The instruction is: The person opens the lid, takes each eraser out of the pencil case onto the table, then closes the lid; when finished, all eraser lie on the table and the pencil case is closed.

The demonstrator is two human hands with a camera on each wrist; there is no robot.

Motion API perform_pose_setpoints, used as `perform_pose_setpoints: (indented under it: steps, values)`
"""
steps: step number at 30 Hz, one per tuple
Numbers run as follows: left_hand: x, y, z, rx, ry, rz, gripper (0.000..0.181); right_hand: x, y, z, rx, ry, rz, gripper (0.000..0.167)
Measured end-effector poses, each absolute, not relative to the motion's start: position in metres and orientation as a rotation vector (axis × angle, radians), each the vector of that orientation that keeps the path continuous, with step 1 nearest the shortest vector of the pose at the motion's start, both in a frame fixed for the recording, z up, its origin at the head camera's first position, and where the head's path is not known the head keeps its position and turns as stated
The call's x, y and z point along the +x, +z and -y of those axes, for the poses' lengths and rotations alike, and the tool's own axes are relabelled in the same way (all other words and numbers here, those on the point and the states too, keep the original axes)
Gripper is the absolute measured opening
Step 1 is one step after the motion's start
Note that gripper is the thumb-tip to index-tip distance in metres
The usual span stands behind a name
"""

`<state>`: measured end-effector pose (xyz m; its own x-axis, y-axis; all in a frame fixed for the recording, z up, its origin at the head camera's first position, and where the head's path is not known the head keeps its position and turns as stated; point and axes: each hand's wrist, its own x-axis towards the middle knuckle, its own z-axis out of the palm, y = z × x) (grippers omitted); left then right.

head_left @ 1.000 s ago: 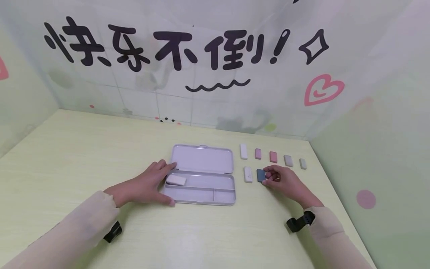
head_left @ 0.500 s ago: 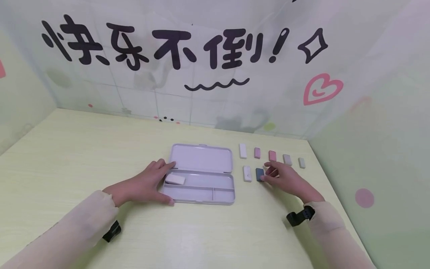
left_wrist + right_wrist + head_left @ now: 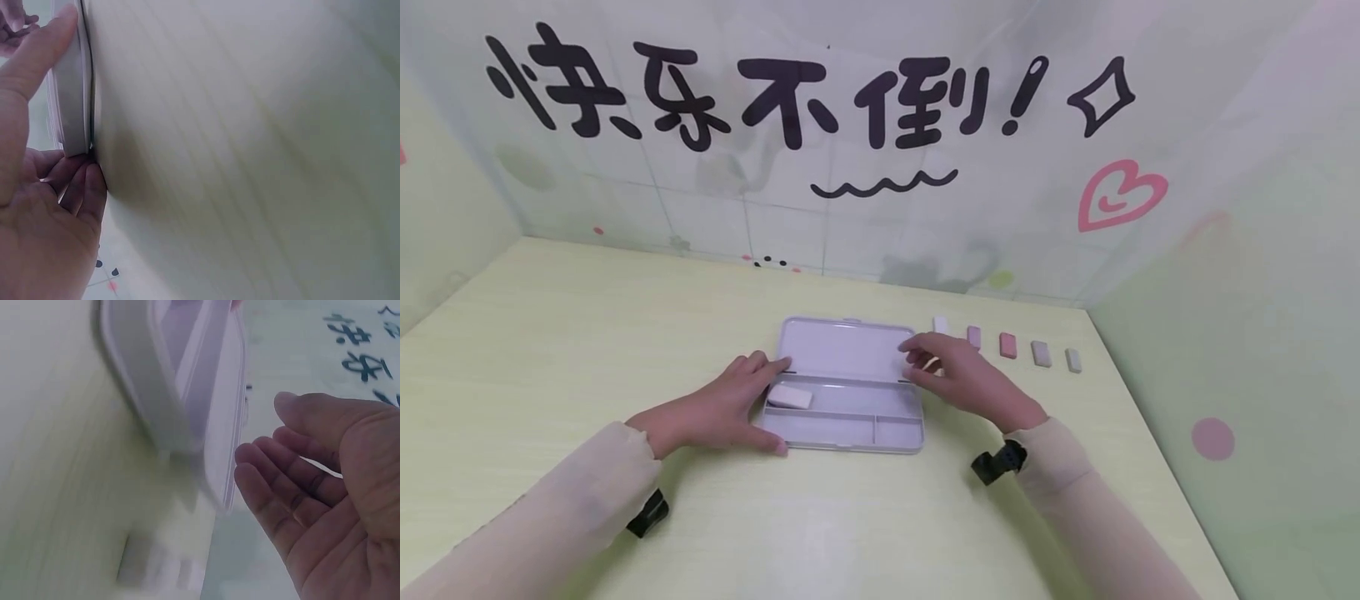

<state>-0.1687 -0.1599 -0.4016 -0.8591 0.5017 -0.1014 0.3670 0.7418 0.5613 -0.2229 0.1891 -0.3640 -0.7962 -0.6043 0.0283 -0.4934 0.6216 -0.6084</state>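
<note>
A: Step in hand?
B: Apparently bracing the pencil case (image 3: 831, 431), open on the table (image 3: 625, 333), for a reach to the lid (image 3: 842, 348).
A: State of each hand?
B: Left hand (image 3: 726, 410): gripping the case's left end between thumb and fingers. Right hand (image 3: 967, 377): fingers loosely parted at the lid's right edge, apparently holding nothing; contact, cannot tell.
A: Next move?
B: Probably calls for a steady left grip and careful right fingertip placement.
A: Count?
B: One case, three compartments. Inside the rear compartment, left end: one boxed white eraser (image 3: 790, 397). On the table, in a row right of the lid: one white eraser (image 3: 940, 323), one purple eraser (image 3: 973, 337), one pink eraser (image 3: 1007, 346), one grey eraser (image 3: 1041, 353), one pale grey eraser (image 3: 1073, 360). Beside the case, right wrist view: one blurred pale block (image 3: 159, 567), possibly already counted. Behind the right hand: hidden.
</note>
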Motion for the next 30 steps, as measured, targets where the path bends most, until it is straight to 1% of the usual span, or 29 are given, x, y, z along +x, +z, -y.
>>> perform_pose_setpoints:
  steps: [6, 14, 19, 24, 30]
  values:
    - [-0.169, -0.402, 0.16, 0.704, 0.801, -2.704, 0.117, -0.229, -0.365, -0.15, -1.048, -0.834, -2.552, 0.033]
    - [-0.171, -0.402, 0.16, 0.687, 0.777, -2.697, 0.118, -0.231, -0.371, -0.107, -1.193, -0.723, -2.446, 0.036]
    - [-0.172, -0.403, 0.16, 0.7, 0.777, -2.69, 0.118, -0.23, -0.374, -0.089, -1.265, -0.663, -2.385, 0.035]
    - [-0.172, -0.403, 0.16, 0.712, 0.784, -2.688, 0.119, -0.227, -0.375, -0.075, -1.262, -0.604, -2.348, 0.037]
    - [-0.172, -0.402, 0.161, 0.73, 0.795, -2.693, 0.118, -0.227, -0.374, -0.068, -1.269, -0.538, -2.353, 0.039]
